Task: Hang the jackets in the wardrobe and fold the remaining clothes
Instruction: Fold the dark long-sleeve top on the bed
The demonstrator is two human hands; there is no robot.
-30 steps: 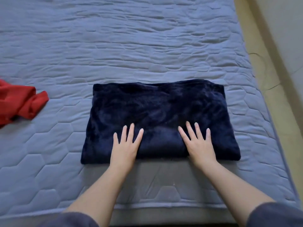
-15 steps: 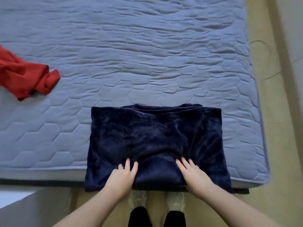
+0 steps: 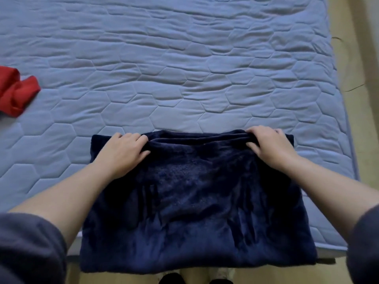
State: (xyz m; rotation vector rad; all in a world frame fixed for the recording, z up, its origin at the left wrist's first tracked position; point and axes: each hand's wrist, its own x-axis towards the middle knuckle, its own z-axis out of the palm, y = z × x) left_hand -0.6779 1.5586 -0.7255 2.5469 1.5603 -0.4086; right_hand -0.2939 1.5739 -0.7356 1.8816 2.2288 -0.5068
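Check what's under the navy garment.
The quilted mattress lies under the navy garment, which overhangs its near edge. Left hand and right hand grip the far edge; anything between layers is hidden.

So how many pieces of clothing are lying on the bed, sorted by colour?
Navy: 1, the folded navy garment at the near edge of the bed, its far edge gripped by the left hand and the right hand.
Red: 1, the crumpled red garment at the left of the view.
Total: 2.
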